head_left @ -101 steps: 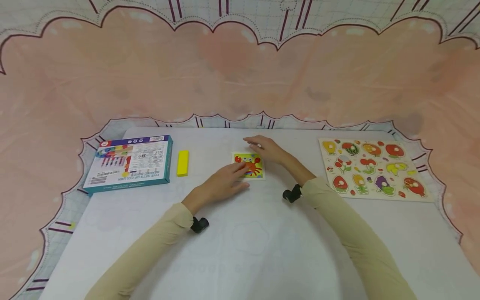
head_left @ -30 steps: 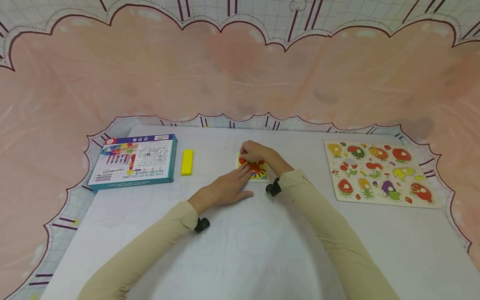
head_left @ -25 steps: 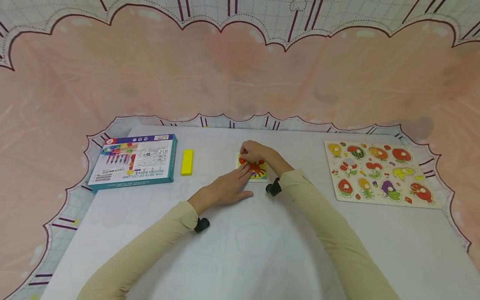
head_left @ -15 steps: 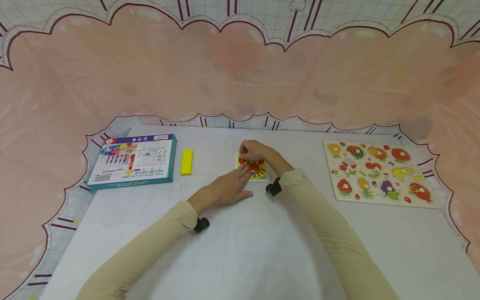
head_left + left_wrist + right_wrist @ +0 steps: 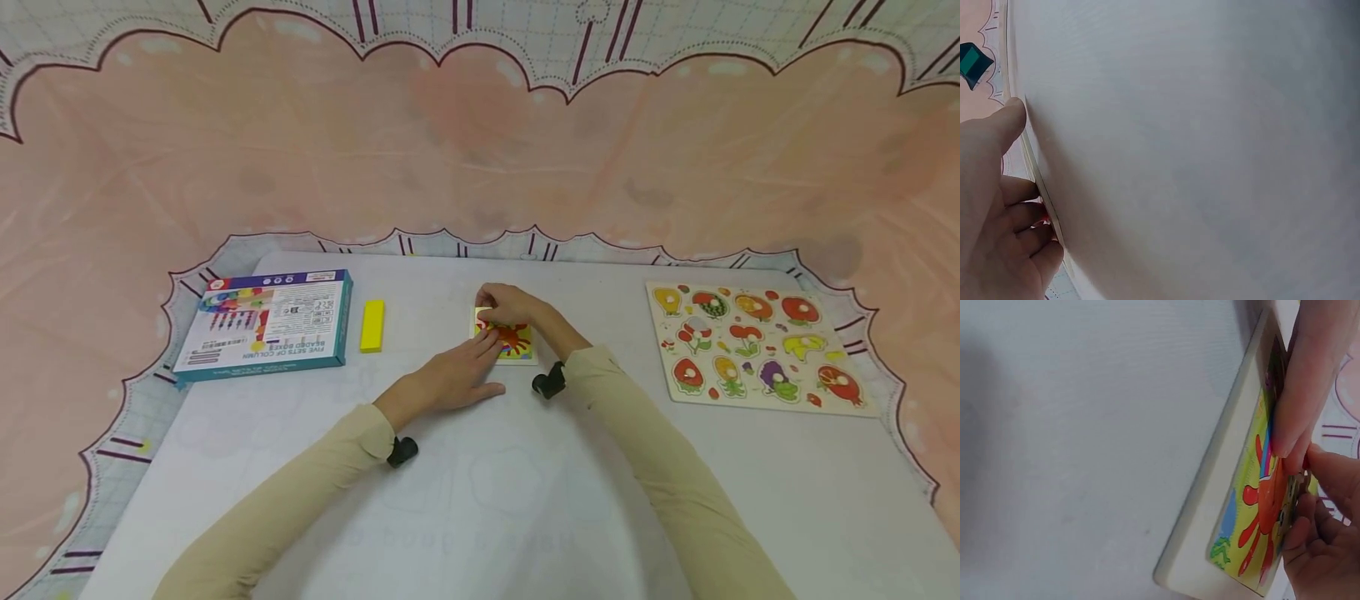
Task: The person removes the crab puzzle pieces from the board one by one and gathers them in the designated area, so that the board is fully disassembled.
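We saw the puzzle flat on the table, its long axis unclear. The right hand pinched at its far-left corner; most of it lay nearer us and rightward of that grip. The left hand, fingers outstretched, touched its left side.

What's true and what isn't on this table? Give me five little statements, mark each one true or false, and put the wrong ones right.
1. The fingers of the left hand rest on the crab puzzle. True.
2. The crab puzzle is blue all over. False: it shows a red crab on a mostly yellow background.
3. The yellow block lies between the box and the crab puzzle. True.
4. The right hand is on the box. False: it is at the crab puzzle.
5. The fruit board lies to the person's right of the crab puzzle. True.
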Demonstrator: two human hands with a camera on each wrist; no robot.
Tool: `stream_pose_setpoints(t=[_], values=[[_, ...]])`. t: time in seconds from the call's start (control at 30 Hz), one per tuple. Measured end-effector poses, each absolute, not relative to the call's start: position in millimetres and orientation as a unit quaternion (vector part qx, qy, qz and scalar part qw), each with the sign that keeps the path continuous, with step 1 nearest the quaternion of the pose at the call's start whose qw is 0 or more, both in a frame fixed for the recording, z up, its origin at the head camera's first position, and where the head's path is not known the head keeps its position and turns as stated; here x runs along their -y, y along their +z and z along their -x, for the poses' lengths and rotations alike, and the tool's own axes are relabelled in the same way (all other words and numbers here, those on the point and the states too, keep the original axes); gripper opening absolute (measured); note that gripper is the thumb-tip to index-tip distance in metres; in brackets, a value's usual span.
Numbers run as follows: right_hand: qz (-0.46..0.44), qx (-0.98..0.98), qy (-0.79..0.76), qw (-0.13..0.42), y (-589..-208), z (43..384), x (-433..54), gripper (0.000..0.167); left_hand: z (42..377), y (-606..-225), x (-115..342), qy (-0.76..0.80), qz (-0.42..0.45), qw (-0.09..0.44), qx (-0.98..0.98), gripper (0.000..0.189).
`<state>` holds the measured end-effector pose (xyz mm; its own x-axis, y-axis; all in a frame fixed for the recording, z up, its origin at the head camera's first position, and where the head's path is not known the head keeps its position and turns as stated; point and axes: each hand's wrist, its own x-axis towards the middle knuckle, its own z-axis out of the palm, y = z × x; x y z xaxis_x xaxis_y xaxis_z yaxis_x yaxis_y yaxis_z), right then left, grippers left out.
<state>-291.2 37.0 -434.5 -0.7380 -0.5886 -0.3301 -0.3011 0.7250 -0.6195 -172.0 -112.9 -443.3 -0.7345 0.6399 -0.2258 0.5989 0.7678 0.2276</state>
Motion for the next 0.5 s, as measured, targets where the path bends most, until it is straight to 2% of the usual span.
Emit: stream_pose_setpoints(t=[0.5], values=[[0.234, -0.866, -0.364, 0.249, -438.2, 287.1, -45.7, 0.02, 171.8, -439.7, 109.8, 0.062, -0.33, 0.141, -0.931, 0.081]])
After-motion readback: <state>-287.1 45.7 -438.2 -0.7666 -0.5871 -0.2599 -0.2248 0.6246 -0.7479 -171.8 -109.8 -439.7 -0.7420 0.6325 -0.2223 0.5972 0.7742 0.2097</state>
